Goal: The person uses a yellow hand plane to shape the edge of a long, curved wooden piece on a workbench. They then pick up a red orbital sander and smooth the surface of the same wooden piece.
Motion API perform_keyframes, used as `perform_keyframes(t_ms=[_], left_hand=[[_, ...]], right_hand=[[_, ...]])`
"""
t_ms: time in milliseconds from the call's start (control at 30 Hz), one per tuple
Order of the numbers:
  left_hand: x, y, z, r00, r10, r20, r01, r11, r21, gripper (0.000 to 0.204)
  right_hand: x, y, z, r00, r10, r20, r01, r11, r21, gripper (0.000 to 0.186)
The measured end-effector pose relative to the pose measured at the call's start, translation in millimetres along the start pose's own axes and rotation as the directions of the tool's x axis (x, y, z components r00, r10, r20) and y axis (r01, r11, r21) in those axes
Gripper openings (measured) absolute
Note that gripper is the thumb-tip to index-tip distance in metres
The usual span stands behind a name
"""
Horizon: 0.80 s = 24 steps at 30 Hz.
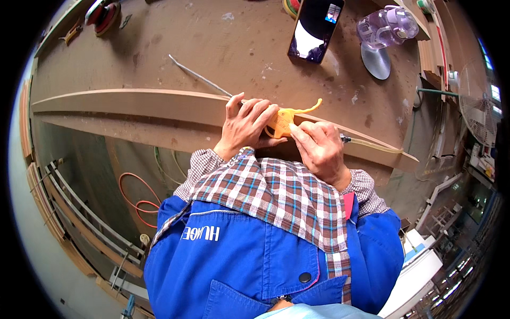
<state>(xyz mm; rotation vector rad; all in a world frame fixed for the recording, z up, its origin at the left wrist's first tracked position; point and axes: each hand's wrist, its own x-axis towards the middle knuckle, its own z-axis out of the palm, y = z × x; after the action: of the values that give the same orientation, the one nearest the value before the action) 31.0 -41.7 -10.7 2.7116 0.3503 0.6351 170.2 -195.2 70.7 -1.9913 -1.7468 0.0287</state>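
Note:
A yellow air blow gun (281,121) is held between my two hands, close to my body over the near side of the workbench. Its long thin metal nozzle (199,76) points away to the far left. My left hand (247,121) is closed around the front of the gun, where the nozzle meets the body. My right hand (320,146) has its fingers closed on the rear of the gun. A yellow lever curves out beyond the hands. From the right hand's far side, a fitting leads to a pale yellowish hose (374,144).
A long wooden board (133,101) lies across the near side of the workbench (159,37). Beyond it stand a phone (313,34) and a purple bottle (385,27). A red sander (103,18) is at the far left. An orange hose (125,186) hangs below, and a fan (477,109) stands right.

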Motion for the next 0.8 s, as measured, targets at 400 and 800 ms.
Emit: perform_keyframes(t_ms=[400,800], left_hand=[[-0.2,-0.4,5.2,1.000,0.024,0.004,-0.024,1.000,0.015,0.075],[1.3,0.6,3.4,1.000,0.023,-0.012,-0.023,1.000,0.011,0.069]], right_hand=[[2.2,2.7,-3.0,0.997,-0.052,0.058,0.055,0.998,-0.043,0.031],[8.8,2.8,-4.0,0.997,-0.049,0.060,0.053,0.997,-0.057,0.028]])
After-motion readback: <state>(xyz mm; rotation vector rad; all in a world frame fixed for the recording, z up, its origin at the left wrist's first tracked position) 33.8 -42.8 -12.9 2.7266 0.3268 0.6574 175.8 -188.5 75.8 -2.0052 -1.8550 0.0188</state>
